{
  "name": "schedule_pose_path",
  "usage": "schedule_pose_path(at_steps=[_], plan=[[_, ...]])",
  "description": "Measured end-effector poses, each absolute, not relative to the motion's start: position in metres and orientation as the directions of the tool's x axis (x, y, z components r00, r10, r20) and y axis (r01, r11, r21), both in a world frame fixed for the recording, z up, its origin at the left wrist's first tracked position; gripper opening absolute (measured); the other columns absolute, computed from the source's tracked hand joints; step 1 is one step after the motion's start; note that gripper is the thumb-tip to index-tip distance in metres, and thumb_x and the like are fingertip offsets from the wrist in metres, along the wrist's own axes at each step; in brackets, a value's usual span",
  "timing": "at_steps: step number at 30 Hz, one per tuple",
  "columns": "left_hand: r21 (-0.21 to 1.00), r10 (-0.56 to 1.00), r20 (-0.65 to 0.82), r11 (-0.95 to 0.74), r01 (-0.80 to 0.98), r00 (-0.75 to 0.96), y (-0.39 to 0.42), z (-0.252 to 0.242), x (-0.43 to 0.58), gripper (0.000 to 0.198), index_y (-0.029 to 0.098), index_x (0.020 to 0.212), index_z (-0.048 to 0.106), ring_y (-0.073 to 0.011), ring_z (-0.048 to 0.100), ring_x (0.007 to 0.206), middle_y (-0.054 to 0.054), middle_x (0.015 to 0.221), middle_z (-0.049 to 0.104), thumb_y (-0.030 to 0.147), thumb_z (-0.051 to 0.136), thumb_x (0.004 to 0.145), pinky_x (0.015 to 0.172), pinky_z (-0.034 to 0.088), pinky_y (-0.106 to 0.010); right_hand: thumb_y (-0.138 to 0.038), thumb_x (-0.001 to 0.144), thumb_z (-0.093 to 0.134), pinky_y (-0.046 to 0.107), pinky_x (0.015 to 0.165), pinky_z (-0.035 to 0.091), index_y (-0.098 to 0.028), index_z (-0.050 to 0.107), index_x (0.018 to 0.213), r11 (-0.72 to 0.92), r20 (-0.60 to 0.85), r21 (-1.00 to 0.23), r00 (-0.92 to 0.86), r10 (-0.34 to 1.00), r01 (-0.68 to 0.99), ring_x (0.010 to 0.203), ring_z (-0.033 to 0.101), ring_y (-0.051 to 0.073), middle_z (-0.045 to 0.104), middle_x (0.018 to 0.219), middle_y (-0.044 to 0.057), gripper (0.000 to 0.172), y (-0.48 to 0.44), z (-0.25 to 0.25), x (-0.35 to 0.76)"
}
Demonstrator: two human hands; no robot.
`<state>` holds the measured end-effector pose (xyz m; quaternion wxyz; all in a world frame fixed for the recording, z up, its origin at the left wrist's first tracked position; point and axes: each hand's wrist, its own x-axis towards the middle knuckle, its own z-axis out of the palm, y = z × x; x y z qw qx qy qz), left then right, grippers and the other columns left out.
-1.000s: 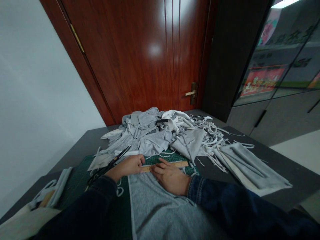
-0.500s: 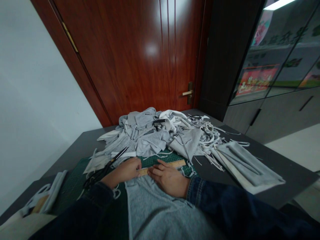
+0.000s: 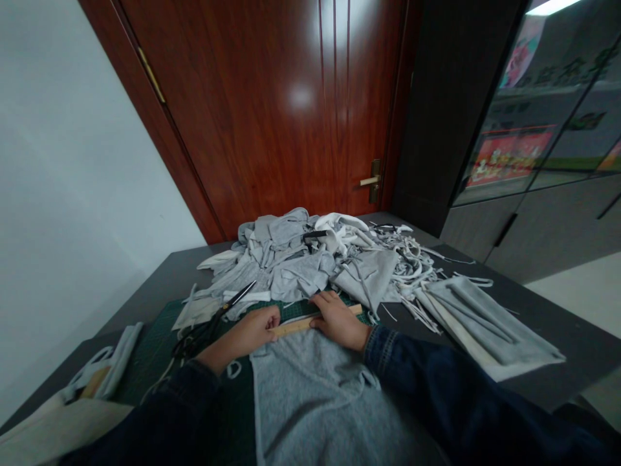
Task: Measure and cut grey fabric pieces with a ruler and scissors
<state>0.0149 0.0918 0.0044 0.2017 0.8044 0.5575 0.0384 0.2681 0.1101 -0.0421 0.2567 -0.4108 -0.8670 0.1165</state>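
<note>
Fingers of left hand curled on, right hand flat over, one wooden ruler atop one grey cloth.

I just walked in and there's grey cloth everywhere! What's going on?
A person's left hand and right hand press a wooden ruler across the far edge of a grey fabric piece lying on a green cutting mat. Black scissors lie just left of the hands. A heap of grey and white fabric scraps sits behind them.
</note>
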Motion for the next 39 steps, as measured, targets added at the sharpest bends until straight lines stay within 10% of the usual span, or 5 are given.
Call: schedule_pose_path(at_steps=[12, 18, 26, 30, 39], plan=[[0.435, 0.912, -0.150, -0.286, 0.854, 0.382, 0.083, 0.006, 0.012, 0.022, 0.023, 0.091, 0.059, -0.0198, 0.060, 0.088, 0.002, 0.087, 0.064, 0.019, 0.062, 0.070, 0.075, 0.040, -0.026, -0.018, 0.082, 0.079, 0.037, 0.087, 0.047, -0.017, 0.072, 0.101, 0.600, 0.053, -0.303, -0.615, 0.787, 0.741, 0.107, 0.063, 0.028, 0.071, 0.115, 0.012, 0.021, 0.121, -0.016, 0.278], [0.525, 0.896, -0.077, -0.336, 0.782, 0.437, 0.061, 0.025, 0.050, 0.016, 0.022, 0.084, 0.060, -0.0203, 0.058, 0.091, 0.002, 0.091, 0.063, 0.033, 0.069, 0.078, 0.079, 0.040, -0.026, -0.014, 0.074, 0.082, 0.024, 0.061, 0.038, -0.020, 0.073, 0.082, 0.609, -0.059, -0.313, -0.655, 0.753, 0.729, 0.073, 0.063, 0.016, 0.069, 0.075, -0.003, 0.013, 0.130, 0.055, 0.336], [0.930, 0.955, 0.128, -0.209, 0.302, 0.267, 0.057, 0.032, 0.116, 0.023, 0.021, 0.094, 0.059, -0.0182, 0.056, 0.085, 0.001, 0.090, 0.061, 0.042, 0.066, 0.087, 0.075, 0.045, -0.026, -0.018, 0.076, 0.082, 0.048, 0.102, 0.043, -0.015, 0.072, 0.064, 0.617, 0.104, 0.173, -0.638, 0.763, 0.767, 0.089, 0.072, 0.025, 0.073, 0.074, 0.004, 0.016, 0.193, 0.182, 0.291], [0.951, 0.990, -0.062, 0.019, 0.308, 0.130, 0.051, 0.018, 0.068, 0.023, 0.020, 0.094, 0.061, -0.0226, 0.061, 0.092, -0.001, 0.090, 0.065, 0.034, 0.069, 0.078, 0.081, 0.048, -0.031, 0.000, 0.076, 0.074, 0.063, 0.121, 0.021, -0.012, 0.075, 0.072, 0.781, 0.142, 0.204, -0.807, 0.574, 0.591, 0.101, 0.071, 0.030, 0.076, 0.083, 0.009, 0.013, 0.188, 0.137, 0.210], [0.816, 0.919, -0.388, 0.377, 0.439, -0.068, -0.018, -0.019, 0.018, 0.035, 0.022, 0.081, 0.054, -0.0233, 0.059, 0.080, 0.002, 0.077, 0.056, 0.053, 0.063, 0.067, 0.064, 0.042, -0.030, -0.012, 0.101, 0.052, 0.037, 0.106, 0.048, -0.015, 0.065, 0.128, 0.841, 0.287, 0.053, -0.815, 0.503, 0.538, 0.118, 0.063, 0.024, 0.070, 0.124, 0.012, 0.030, 0.136, 0.018, 0.199]])
